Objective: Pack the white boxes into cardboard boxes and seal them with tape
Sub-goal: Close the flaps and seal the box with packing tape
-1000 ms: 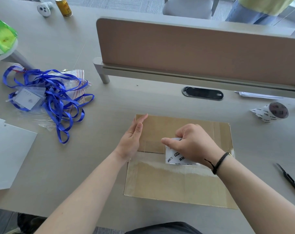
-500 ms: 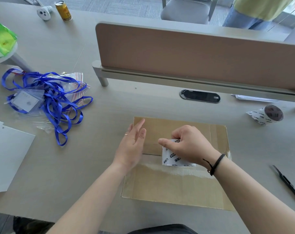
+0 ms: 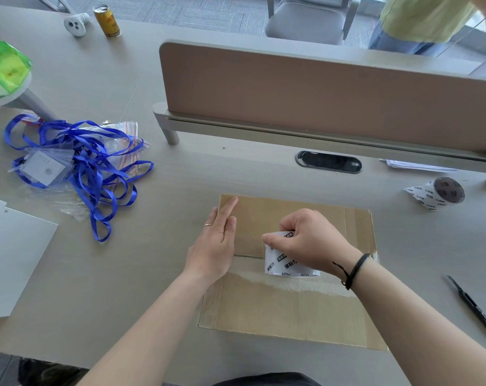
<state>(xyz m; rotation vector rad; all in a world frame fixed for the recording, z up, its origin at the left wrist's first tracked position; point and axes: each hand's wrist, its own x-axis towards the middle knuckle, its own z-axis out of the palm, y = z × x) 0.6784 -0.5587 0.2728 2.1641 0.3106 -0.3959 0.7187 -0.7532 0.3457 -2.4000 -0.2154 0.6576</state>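
A flat brown cardboard box [image 3: 292,274] lies on the pale grey table [image 3: 180,176], right in front of the person. The right hand [image 3: 311,240] is curled tight around a white roll of tape with black print [image 3: 280,259], and the roll sits on the box's middle seam. A shiny strip of clear tape [image 3: 300,285] runs along the seam from the roll toward the box's right edge. The left hand [image 3: 216,240] lies flat with straight fingers, pressing down on the left part of the box, and it holds nothing. The tape could go crooked if the roll slides off the line of the seam, and then the flaps would not be shut well. The box could slip on the smooth table if the flat hand lets go too soon. The tape could wrinkle or trap air if it is pulled too fast. It could also stick to the fingers, since they are so close to the sticky side. A second printed roll of tape [image 3: 436,193] lies well apart near the brown desk divider [image 3: 319,93], and a thin black cutter [image 3: 475,307] lies near the right arm, so an elbow could knock it. No white boxes are in view, so I cannot tell where they are.
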